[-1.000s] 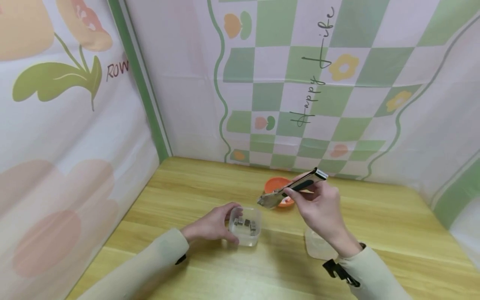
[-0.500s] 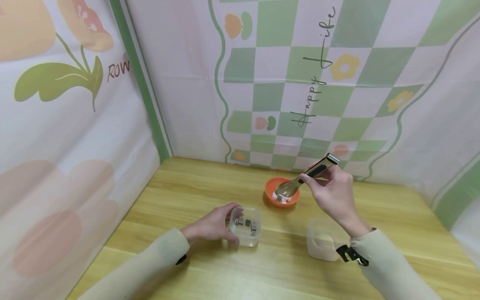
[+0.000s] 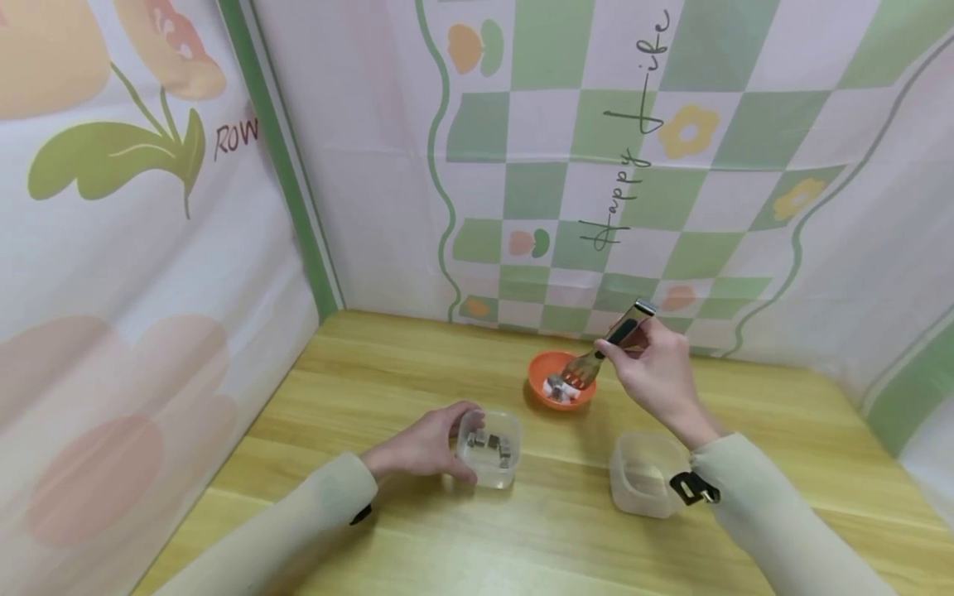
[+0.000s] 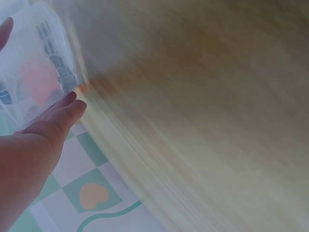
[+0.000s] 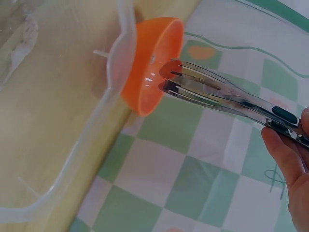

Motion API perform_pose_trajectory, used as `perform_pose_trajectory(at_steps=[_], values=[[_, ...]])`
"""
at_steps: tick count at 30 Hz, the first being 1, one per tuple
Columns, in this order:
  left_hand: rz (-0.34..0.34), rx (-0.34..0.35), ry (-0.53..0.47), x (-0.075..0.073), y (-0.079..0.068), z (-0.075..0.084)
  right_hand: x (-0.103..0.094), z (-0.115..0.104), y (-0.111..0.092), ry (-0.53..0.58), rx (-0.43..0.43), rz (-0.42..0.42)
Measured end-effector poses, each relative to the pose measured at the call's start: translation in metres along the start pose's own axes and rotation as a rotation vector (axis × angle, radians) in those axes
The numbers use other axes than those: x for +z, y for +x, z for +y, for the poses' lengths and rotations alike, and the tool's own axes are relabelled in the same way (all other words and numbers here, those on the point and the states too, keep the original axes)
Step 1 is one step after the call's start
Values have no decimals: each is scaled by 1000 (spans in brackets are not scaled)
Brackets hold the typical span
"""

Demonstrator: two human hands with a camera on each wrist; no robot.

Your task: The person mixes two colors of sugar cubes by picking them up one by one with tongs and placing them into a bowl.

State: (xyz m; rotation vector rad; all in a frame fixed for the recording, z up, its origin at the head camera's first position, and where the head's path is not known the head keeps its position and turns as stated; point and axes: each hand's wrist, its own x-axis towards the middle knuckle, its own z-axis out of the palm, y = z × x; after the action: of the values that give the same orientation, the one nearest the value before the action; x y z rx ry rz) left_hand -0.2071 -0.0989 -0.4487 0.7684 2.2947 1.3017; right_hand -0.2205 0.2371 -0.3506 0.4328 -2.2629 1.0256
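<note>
My left hand [image 3: 421,443] holds a small clear plastic container [image 3: 498,479] from its left side, thumb in front and fingers behind. Several metallic cubes [image 3: 493,442] lie inside it. My right hand [image 3: 659,377] grips metal serving tongs [image 3: 620,333] with dark handle inlays. Their slotted, fork-like ends reach down into an orange bowl [image 3: 535,382], which contains white pieces [image 3: 571,395] and something silvery. In the right wrist view a dark cube-like piece [image 5: 170,87] shows at the tongs' tips; whether they pinch it is unclear.
A second translucent container [image 3: 645,493] stands on the wooden table [image 3: 417,364], below my right forearm. A checkered cloth [image 3: 537,194] hangs behind the table, and another printed cloth [image 3: 149,273] hangs on the left.
The tongs have moved from above the clear container back and right into the orange bowl, turning so that the slotted end shows. My left hand and its container have stayed put.
</note>
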Motion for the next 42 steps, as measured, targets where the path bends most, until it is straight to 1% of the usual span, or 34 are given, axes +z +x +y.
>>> perform_pose_trajectory(at_steps=[5,9,16,21,28,34,38,42], values=[[5,4,-7,0,0,1,4,5,0,-13,31,-35],[8,2,-9,0,0,2,6,6,0,-3,39,-45],[9,-2,-2,1,-1,3,3,3,-1,-1,23,-30],[7,1,-3,1,-2,2,-3,-3,-3,1,-1,10],[11,8,8,2,-1,1,-9,-17,-7,30,-11,40],[9,10,0,2,-1,2,-12,-38,-13,120,-17,51],[5,13,-6,2,-1,1,-10,-51,-18,189,-67,47],[5,20,1,2,0,0,-4,-60,-24,233,-119,37]])
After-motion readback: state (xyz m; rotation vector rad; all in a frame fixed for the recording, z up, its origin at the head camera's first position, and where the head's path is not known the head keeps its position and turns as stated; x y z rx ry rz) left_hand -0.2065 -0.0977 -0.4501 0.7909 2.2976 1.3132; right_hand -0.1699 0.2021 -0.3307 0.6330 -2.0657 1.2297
